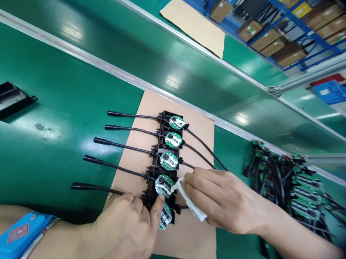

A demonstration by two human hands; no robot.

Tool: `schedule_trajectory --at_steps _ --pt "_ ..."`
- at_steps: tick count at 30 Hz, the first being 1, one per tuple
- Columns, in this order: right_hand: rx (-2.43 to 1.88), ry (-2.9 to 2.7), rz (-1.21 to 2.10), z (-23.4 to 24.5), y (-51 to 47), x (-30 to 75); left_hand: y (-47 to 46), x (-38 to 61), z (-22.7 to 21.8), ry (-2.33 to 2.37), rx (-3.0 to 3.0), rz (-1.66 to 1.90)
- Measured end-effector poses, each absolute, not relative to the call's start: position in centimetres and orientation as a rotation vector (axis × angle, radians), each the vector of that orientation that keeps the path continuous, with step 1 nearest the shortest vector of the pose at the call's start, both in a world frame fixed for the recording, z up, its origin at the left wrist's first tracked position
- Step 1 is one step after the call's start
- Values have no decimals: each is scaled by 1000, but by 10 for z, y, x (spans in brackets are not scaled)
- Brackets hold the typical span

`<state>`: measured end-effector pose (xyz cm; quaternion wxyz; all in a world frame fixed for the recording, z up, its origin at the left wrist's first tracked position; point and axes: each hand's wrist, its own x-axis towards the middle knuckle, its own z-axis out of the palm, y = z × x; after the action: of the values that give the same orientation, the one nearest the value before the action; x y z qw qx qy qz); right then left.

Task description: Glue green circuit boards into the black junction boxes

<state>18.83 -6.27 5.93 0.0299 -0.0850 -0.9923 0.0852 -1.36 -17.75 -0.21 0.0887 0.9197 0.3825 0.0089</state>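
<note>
A row of black plastic housings (155,172) lies on the cardboard, each topped by a round green circuit board. White paste streaks the three far boards, such as this circuit board (173,139). My right hand (221,197) is closed around a white squeeze tube (192,202), its nozzle at the second-nearest circuit board (164,184), which also bears white paste. My left hand (126,230) grips the nearest housing, thumb by its circuit board (166,216); the hand partly covers both. Black cables (124,146) run out from the housings on both sides.
Under the housings lies a cardboard sheet (194,241) on the green table (71,92). A pile of wired circuit boards (306,195) sits at right. At far left is a black plastic part (7,98). A metal rail (122,72) crosses behind; shelves with boxes (288,56) stand beyond.
</note>
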Motion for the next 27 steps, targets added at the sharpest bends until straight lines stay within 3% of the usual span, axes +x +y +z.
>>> schedule_trajectory --at_steps 20,27 --pt "-297 -3070 92 61 -57 188 -177 -14 0 1104 2770 -46" --pt "-707 -2788 476 63 -93 205 -166 -31 30 1038 2651 355"
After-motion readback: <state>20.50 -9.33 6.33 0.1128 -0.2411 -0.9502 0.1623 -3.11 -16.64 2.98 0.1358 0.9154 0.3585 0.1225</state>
